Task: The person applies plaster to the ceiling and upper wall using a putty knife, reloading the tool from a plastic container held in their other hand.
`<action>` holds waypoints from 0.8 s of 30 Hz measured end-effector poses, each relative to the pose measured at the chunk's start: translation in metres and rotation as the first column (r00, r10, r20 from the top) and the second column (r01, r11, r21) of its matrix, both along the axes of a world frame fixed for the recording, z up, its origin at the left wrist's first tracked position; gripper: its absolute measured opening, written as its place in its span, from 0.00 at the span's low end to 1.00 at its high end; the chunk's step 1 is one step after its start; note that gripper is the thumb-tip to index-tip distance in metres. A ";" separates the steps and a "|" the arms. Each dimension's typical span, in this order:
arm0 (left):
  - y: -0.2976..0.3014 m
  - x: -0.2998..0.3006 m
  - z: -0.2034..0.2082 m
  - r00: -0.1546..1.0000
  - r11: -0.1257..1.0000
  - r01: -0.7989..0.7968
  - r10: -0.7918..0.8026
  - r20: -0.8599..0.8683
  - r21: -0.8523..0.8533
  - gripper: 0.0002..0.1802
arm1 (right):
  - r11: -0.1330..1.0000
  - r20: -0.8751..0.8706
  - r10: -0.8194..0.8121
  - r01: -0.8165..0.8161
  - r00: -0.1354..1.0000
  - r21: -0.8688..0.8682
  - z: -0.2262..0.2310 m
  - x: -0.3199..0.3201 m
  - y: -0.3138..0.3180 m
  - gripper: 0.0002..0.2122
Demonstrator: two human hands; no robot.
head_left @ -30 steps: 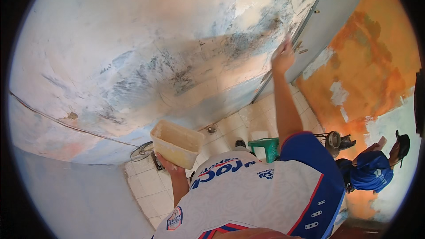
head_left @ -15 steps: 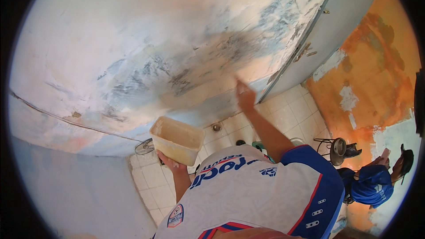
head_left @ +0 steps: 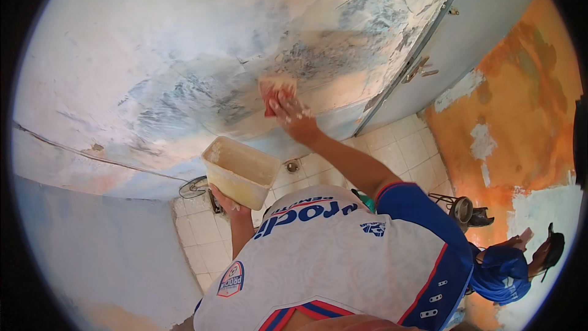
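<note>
Held in left grip (head_left: 231,204), clasped at the lower left side: one cream rectangular tub (head_left: 236,186), open-topped, smeared inside, located low before the wall. Held in right grip (head_left: 295,120), pinched under bent fingers: one flat red tool (head_left: 269,91), slightly blurred, located over the dark-stained stretch of the pale wall (head_left: 184,30). Could not tell contact with wall. Listed below: tiled floor (head_left: 211,239), round drain (head_left: 292,166). Listed far right: co-worker (head_left: 502,266) in blue shirt and dark cap.
</note>
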State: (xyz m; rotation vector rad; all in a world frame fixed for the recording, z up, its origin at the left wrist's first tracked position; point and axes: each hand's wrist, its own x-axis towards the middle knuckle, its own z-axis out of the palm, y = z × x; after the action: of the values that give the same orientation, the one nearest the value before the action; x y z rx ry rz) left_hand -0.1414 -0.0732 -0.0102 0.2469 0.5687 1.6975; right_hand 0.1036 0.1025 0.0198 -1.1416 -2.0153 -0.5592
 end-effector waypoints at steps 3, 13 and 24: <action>0.004 0.010 -0.002 1.000 1.000 -0.013 0.013 0.010 -0.009 0.42 | 0.994 -0.120 0.084 -0.092 0.989 -0.062 -0.004 0.025 -0.009 0.16; 0.024 0.060 0.005 0.999 1.000 0.002 -0.003 -0.046 -0.028 0.42 | 0.848 -0.403 0.201 0.047 0.893 0.528 0.204 0.167 0.071 0.18; 0.022 0.100 0.002 0.998 0.999 -0.048 0.049 -0.027 0.019 0.39 | 0.983 -0.252 0.183 -0.173 0.950 0.060 0.049 0.113 0.004 0.15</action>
State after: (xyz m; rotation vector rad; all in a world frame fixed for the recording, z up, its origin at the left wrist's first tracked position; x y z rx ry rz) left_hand -0.0415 -0.0508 -0.0083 0.2717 0.5831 1.7491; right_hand 0.2166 0.1066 0.0689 -0.9450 -1.8507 -0.3364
